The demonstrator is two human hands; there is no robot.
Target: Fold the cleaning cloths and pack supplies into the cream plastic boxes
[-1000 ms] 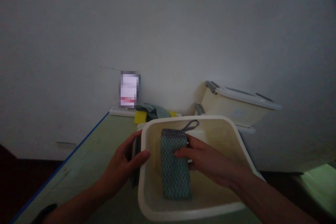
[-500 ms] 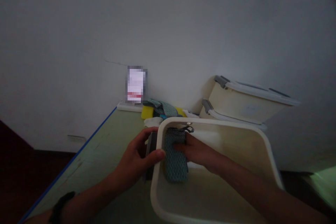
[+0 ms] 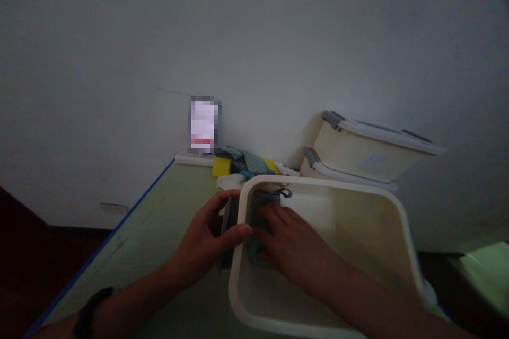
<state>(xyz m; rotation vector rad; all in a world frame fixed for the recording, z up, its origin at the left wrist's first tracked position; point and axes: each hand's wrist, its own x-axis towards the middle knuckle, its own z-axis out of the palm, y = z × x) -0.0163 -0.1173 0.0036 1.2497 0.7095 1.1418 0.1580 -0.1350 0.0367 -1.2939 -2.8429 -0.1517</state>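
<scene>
A cream plastic storage bin (image 3: pixel 278 323), lid off, stands on the green tabletop. My left hand (image 3: pixel 207 235) grips its left wall, thumb over the rim and fingers outside by the dark grey latch (image 3: pixel 228 220). Inside the bin, a folded grey-green textured cloth (image 3: pixel 267 197) with a dark hanging loop stands against that left wall. My right hand (image 3: pixel 288 238) reaches in from the right, with bent fingers over the front of the cloth. Most of the cloth is hidden behind this hand.
Behind the bin lie another grey-green cloth (image 3: pixel 246 160), a yellow sponge-like piece (image 3: pixel 221 166) and a white item (image 3: pixel 231 181). A blurred-out screen (image 3: pixel 203 124) stands on a white base. Two lidded bins (image 3: pixel 369 156) are stacked at the wall. The table's blue edge (image 3: pixel 131 214) runs along the left.
My right hand has moved from the cloth's right edge to over its front, now covering much of it. My left hand stays on the bin wall. The view has shifted slightly.
</scene>
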